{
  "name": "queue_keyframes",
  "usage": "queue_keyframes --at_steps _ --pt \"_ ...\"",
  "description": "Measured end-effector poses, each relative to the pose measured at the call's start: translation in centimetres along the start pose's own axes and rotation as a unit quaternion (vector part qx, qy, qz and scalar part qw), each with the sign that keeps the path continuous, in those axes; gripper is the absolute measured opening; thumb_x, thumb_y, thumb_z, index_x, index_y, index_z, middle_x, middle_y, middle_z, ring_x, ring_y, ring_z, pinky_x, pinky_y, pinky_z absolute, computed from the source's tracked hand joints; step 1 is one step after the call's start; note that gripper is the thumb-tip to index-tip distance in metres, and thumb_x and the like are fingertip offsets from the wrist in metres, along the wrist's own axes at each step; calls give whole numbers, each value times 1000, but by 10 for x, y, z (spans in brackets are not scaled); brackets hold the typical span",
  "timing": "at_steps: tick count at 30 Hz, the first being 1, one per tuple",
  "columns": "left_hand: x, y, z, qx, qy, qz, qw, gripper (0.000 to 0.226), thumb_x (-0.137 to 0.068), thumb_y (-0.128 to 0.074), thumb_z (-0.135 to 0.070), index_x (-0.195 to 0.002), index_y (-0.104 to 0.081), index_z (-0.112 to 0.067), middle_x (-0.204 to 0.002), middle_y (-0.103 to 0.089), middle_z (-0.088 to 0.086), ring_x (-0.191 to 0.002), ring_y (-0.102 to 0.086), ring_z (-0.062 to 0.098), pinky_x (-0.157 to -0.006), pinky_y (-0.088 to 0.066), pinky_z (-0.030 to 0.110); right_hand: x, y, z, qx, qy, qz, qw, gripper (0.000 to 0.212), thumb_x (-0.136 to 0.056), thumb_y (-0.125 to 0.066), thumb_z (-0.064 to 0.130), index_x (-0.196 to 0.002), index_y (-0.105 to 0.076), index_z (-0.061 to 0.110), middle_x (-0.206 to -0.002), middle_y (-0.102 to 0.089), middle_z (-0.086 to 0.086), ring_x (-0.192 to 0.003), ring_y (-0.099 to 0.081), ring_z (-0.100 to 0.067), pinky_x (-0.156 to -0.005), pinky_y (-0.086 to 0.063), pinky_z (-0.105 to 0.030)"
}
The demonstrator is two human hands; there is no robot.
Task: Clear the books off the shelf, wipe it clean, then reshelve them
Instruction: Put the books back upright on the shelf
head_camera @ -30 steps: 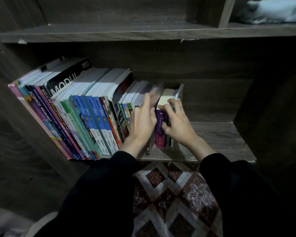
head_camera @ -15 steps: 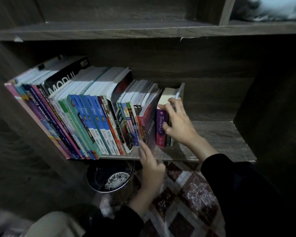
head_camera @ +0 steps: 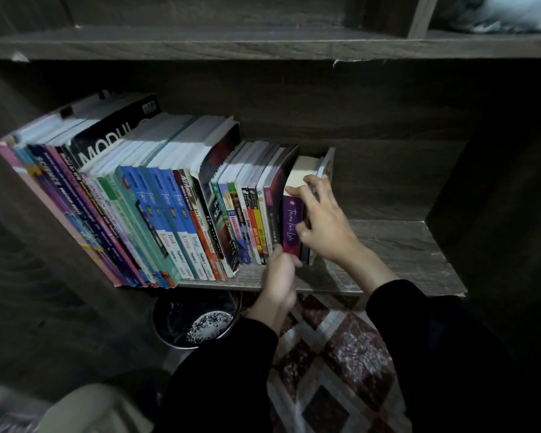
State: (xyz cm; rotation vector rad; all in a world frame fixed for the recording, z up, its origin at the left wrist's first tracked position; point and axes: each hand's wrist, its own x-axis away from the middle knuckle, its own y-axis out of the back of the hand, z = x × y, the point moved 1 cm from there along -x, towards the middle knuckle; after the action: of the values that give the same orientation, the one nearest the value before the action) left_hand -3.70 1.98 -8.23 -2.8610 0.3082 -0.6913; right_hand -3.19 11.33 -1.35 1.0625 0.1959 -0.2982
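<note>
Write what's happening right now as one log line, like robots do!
right hand: grips purple book at top | left hand: at its foot, grip unclear | books: standing in row on shelf

the shelf (head_camera: 388, 245) board, like the one above it at 12 o'clock, looks like wood-grain laminate: matt, faintly rough, chipped pale along the upper edge. the books (head_camera: 156, 198) have glossy printed card spines and matt white paper page edges. the purple book (head_camera: 291, 220) has a smooth, slightly shiny spine and a cream paper block. at 7 o'clock the bin (head_camera: 172, 310) looks dark and glossy inside. the sleeves (head_camera: 434, 339) are matt black cloth. the floor mat (head_camera: 341, 354) at 6 o'clock looks woven and coarse.
</note>
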Motion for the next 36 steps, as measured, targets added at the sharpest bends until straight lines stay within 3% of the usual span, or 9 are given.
queue_keyframes --at_steps 2,8,11,15,19,21,24,31,36 --pt "2 -3 -9 5 -4 11 1000 27 -73 -39 11 -85 -53 -9 -91 -55 8 -85 -46 20 -71 -34 30 -2 0 1 1 6 3 1000 59 -83 -57 6 -136 -39 23 -152 -18 -5 -147 -5 -30 -113 -28 -52" --pt "6 5 -3 -121 -6 -7 993 30 -72 -52 -7 -98 -59 -20 -100 -61 15 -97 -54 32 -78 -39 35 -8 6 4 13 6 58 998 76 -82 -58 5 -145 -27 35 -158 -10 -2 -148 1 -27 -113 -28 -54" --pt "20 7 -16 -171 -152 -54 972 32 -85 -50 1 -110 -58 -18 -108 -62 6 -95 -59 26 -83 -48 37 -3 15 7 -41 7 48 998 91 -80 -56 -3 -150 -13 38 -159 -11 -1 -146 -12 -20 -107 -36 -38" --pt "34 -6 -59 -340 -400 -54 849 49 -86 -53 1 -131 -48 -18 -127 -45 -1 -107 -51 10 -90 -46 24 2 24 4 -217 -20 -27 976 98 -78 -48 -14 -151 -6 36 -159 -19 0 -139 -32 -12 -91 -42 -26" --pt "23 -24 -83 -602 -446 -46 661 66 -90 -50 -17 -150 -24 -18 -151 -27 2 -122 -31 19 -92 -33 26 -2 29 -5 -372 -97 -66 921 95 -82 -42 -18 -150 -6 38 -150 -39 -8 -130 -45 -12 -97 -43 -37" --pt "20 -26 -83 -646 -454 -51 611 63 -93 -45 -24 -151 -23 -16 -151 -32 0 -113 -34 19 -86 -32 27 -3 36 -8 -478 -147 -90 861 93 -85 -37 -22 -150 -6 36 -150 -37 -10 -129 -48 -21 -101 -46 -39" --pt "19 -28 -82 -654 -479 -74 580 58 -96 -40 -34 -150 -26 -16 -142 -45 2 -113 -36 21 -90 -33 34 -4 43 -15 -555 -216 -95 798 98 -80 -28 -27 -150 -6 37 -153 -31 -11 -123 -52 -27 -100 -46 -44" --pt "19 -40 -86 -670 -469 -107 565 46 -95 -46 -38 -134 -42 -15 -126 -47 8 -115 -37 24 -92 -35 34 2 35 -25 -554 -269 -56 786 101 -73 -21 -31 -151 -6 31 -128 -53 -19 -122 -54 -31 -89 -51 -42" --pt "25 -46 -86 -664 -483 -94 562 34 -99 -43 -31 -127 -42 -12 -115 -58 10 -104 -54 25 -69 -44 31 4 38 -33 -501 -281 -55 817 91 -75 -29 -25 -152 -14 21 -97 -71 -5 -114 -59 -36 -95 -43 -40"
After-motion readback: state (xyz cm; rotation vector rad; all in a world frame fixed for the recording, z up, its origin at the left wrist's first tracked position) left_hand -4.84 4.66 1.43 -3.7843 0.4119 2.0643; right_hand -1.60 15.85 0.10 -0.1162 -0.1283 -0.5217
